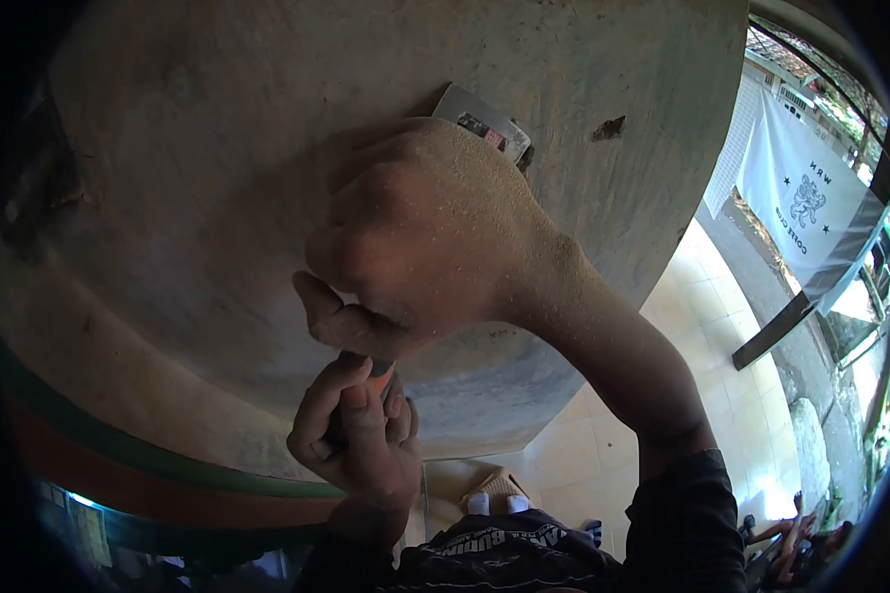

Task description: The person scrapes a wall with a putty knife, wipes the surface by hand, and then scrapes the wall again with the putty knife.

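Observation:
My right hand, dusty up to the forearm, is curled in the middle of the view in front of a large stained surface. Its fingertips meet the top of a small orange and dark object, and whatever its palm holds is hidden. Below it, my left hand has its fingers wrapped around that object. A flat metal blade or plate shows behind the right hand and wrist, against the surface; whether the hand touches it cannot be seen.
A dark chip marks the surface at upper right. Green and orange bands curve along its lower left. A pale tiled floor, a white banner and a wooden post are at the right. Another person's limbs show at lower right.

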`<state>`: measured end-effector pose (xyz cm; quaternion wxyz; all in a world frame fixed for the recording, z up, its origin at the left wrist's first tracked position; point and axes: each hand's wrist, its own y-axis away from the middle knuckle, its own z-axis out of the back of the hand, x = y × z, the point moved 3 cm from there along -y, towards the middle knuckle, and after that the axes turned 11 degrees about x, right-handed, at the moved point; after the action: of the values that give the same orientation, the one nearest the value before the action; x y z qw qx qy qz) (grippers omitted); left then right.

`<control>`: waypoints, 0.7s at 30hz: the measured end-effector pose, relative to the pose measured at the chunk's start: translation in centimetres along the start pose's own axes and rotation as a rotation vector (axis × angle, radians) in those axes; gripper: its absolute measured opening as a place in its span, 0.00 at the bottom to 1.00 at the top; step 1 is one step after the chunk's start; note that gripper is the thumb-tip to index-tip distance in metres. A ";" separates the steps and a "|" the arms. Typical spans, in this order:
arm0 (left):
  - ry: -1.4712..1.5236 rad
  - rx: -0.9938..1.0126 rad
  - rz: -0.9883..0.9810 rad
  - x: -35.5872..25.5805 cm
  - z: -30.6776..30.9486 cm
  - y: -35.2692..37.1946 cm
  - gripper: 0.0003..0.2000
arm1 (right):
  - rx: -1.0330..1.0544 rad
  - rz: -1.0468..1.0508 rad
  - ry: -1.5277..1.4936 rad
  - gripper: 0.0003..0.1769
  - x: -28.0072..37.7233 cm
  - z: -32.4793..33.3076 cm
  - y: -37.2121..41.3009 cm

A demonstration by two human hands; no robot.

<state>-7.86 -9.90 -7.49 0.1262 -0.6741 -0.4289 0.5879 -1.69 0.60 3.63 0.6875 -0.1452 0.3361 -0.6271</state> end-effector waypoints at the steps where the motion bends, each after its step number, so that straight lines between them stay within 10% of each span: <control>1: 0.020 0.026 -0.001 0.1 -0.1 0.0 0.10 | 0.000 0.006 0.012 0.10 0.1 0.1 0.1; 14: 0.166 0.327 0.009 0.7 -0.2 -0.1 0.09 | -0.172 -0.003 0.187 0.12 2.8 1.9 3.2; 21: 0.364 0.057 0.062 3.9 2.0 9.6 0.06 | -0.425 -0.333 0.115 0.11 11.5 -2.8 9.4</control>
<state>-5.77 -13.49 -17.23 0.2024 -0.7786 -0.3612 0.4716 3.53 -8.21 -7.45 0.5087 -0.3038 0.4701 -0.6541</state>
